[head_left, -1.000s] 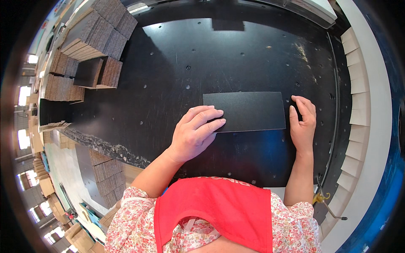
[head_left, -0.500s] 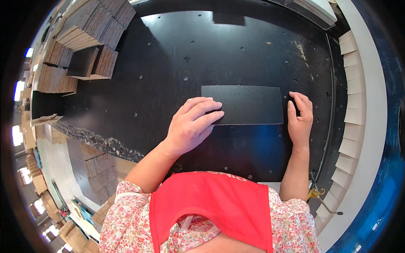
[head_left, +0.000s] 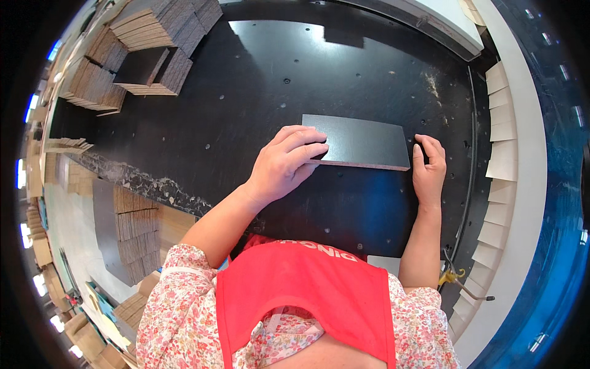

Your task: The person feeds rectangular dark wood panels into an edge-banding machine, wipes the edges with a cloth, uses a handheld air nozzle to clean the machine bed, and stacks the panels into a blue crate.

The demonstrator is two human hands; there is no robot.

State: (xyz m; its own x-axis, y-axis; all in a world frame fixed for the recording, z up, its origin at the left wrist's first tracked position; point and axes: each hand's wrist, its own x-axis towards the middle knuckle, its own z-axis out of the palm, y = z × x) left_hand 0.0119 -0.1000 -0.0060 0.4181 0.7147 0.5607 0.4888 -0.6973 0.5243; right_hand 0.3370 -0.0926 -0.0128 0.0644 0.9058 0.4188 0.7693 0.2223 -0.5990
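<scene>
Fingers of the left hand [head_left: 284, 165] lie spread and flat, their tips pressing down on the near left corner of the dark board [head_left: 359, 141]; they curl round nothing. Those of the right hand [head_left: 428, 165] stand together and nearly straight, set against the board's right end, so the piece sits between the two hands without either closing on it.

Taking the board as the landmark: it lies flat on the black table [head_left: 344, 67], a little beyond the person's red apron [head_left: 307, 295]. Far off to its upper left sit stacks of brown cut pieces [head_left: 157, 37]; to its right, past the table's edge, runs a row of pale cards [head_left: 501, 147] along a white rim.

By my reading, the step in hand is squaring or sliding the board into place on the table, one hand pinning, the other nudging its end. A next move would call for even pressure from both sides, lest the piece swivel.

Both forearms come up from below, the left bent across the body, the right almost straight.
</scene>
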